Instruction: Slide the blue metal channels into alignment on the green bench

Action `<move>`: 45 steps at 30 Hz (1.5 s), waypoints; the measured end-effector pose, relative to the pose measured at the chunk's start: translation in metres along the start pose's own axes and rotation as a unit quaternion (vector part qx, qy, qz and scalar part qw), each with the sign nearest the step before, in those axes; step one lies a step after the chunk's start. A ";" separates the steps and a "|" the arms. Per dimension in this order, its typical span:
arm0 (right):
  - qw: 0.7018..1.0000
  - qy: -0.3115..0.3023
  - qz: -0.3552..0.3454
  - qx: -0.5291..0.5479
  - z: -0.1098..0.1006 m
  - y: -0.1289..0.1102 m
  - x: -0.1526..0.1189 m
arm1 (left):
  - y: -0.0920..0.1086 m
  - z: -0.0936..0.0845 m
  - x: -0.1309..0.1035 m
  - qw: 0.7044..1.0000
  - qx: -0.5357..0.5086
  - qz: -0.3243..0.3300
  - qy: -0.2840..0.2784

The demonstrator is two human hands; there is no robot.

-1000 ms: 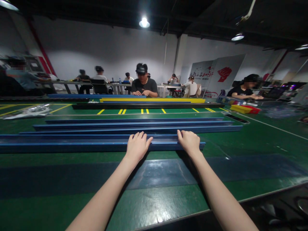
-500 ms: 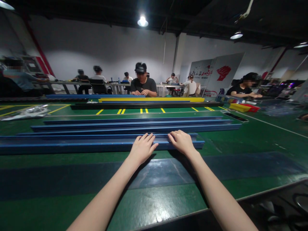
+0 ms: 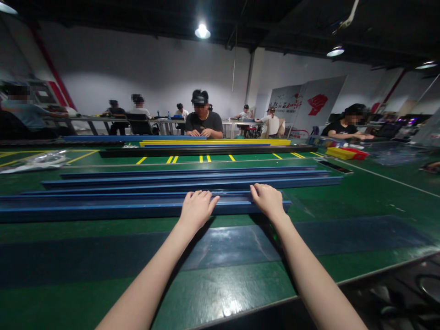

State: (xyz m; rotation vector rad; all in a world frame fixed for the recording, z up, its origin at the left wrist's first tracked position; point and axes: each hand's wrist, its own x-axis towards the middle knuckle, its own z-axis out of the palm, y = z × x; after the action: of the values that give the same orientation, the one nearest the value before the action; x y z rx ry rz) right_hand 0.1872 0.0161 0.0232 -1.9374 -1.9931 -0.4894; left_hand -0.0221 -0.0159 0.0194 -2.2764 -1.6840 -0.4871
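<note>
A long blue channel strip (image 3: 103,211) with raised edges lies across the table in front of me. My left hand (image 3: 196,211) reaches over it, fingers curled across its far edge and thumb pointing to the right. Close to the strip's right end, my right hand (image 3: 268,200) is closed over the same strip, its fingertips bent down on the far side. The palms hide parts of the strip. Between my hands and me, a flat clear sheet (image 3: 233,243) lies on the green table (image 3: 202,293).
Behind the strip lie more blue channel strips (image 3: 192,181), then a black strip (image 3: 213,150) and a yellow strip (image 3: 216,143). A phone (image 3: 334,166) and a yellow-red tray (image 3: 345,153) sit at the right. A co-worker (image 3: 203,121) sits opposite.
My hands have moved apart along the blue channel strip: the left one slid left, the right one toward the strip's right end. The strip stays in about the same place.
</note>
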 end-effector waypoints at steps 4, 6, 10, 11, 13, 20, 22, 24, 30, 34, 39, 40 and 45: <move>0.999 0.010 0.040 -0.014 0.002 0.004 0.001 | -0.002 -0.002 0.000 0.999 0.025 -0.042 0.017; 0.998 0.004 0.054 -0.016 0.002 0.005 0.002 | -0.003 -0.001 0.000 0.998 0.035 -0.055 0.026; 0.999 0.006 0.041 -0.017 0.002 0.005 0.002 | -0.002 0.002 -0.001 0.997 0.045 -0.051 0.036; 0.999 0.010 0.028 -0.017 0.003 0.004 0.001 | -0.002 0.003 -0.001 0.997 0.045 -0.046 0.038; 1.000 0.017 -0.001 -0.012 0.003 0.002 0.001 | -0.002 0.005 -0.002 0.998 0.038 -0.034 0.042; 0.989 0.009 -0.143 0.026 0.004 -0.009 -0.004 | 0.003 0.016 -0.003 0.997 0.002 0.055 0.046; 0.985 0.004 -0.170 0.036 0.003 -0.011 -0.004 | 0.004 0.019 -0.003 0.996 -0.007 0.084 0.035; 0.982 0.000 -0.181 0.043 0.002 -0.012 -0.005 | 0.005 0.020 -0.003 0.995 -0.016 0.100 0.024; 0.984 0.000 -0.172 0.049 0.003 -0.008 -0.003 | 0.005 0.016 -0.002 0.996 -0.033 0.079 0.009; 0.989 0.012 -0.145 0.041 0.003 -0.005 -0.002 | 0.005 0.012 -0.001 0.998 -0.025 0.064 0.011; 0.997 0.022 -0.074 0.016 -0.001 -0.002 -0.001 | 0.001 0.006 0.000 1.000 0.001 0.020 0.013; 0.998 0.022 -0.057 0.011 -0.001 -0.001 -0.001 | 0.000 0.004 0.000 1.000 0.008 0.004 0.012; 1.000 0.015 0.012 -0.009 -0.004 0.004 0.000 | -0.003 -0.002 0.000 0.997 0.044 -0.053 0.021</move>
State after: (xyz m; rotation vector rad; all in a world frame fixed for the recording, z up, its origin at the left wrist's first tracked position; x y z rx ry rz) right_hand 0.1909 0.0148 0.0267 -1.9509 -1.9515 -0.5275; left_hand -0.0256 -0.0157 0.0208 -2.1089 -1.7753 -0.4699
